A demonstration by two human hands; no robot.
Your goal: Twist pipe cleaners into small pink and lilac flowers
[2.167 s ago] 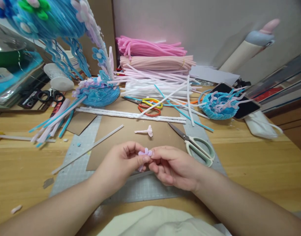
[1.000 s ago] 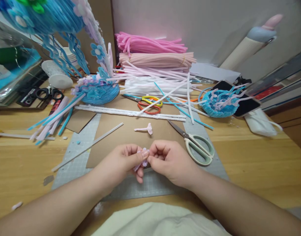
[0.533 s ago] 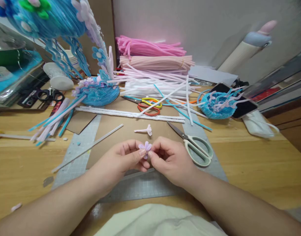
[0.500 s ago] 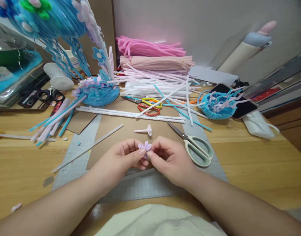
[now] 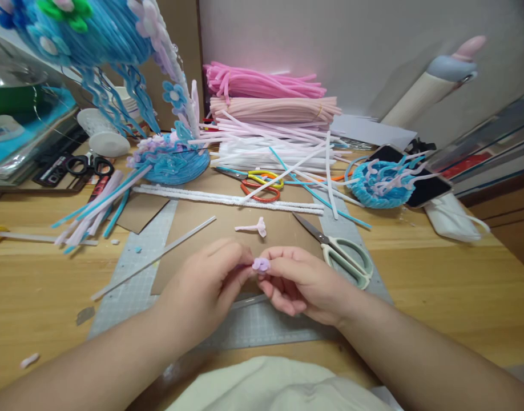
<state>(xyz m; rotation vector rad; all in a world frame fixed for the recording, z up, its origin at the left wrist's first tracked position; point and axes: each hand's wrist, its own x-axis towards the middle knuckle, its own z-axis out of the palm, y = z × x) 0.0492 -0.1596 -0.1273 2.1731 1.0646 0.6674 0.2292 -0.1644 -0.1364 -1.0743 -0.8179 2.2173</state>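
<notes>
A small lilac pipe-cleaner flower [image 5: 261, 265] is pinched between both hands, above a brown cardboard sheet [image 5: 193, 240]. My left hand [image 5: 214, 274] grips its left side with thumb and forefinger. From the right, my right hand [image 5: 298, 279] holds it between thumb and forefinger, the other fingers curled loosely below. Just beyond my fingers lies a pale pink pipe-cleaner flower with a stem [image 5: 257, 227]. Green-handled scissors [image 5: 346, 257] rest beside my right hand, blades pointing away to the left. To the left, a clear glue stick [image 5: 159, 257] lies slantwise.
Bundles of pink and white pipe cleaners [image 5: 270, 108] are stacked at the back. A blue pipe-cleaner decoration [image 5: 176, 162] with a tall stem stands back left. A blue woven piece [image 5: 379, 182] lies by phones at right. Red-and-yellow-handled scissors [image 5: 262, 188] lie mid-table.
My hands have turned the lilac flower, so its spread petals now look bunched. My left hand has rolled over to show its back, and the right hand's lower fingers have opened slightly.
</notes>
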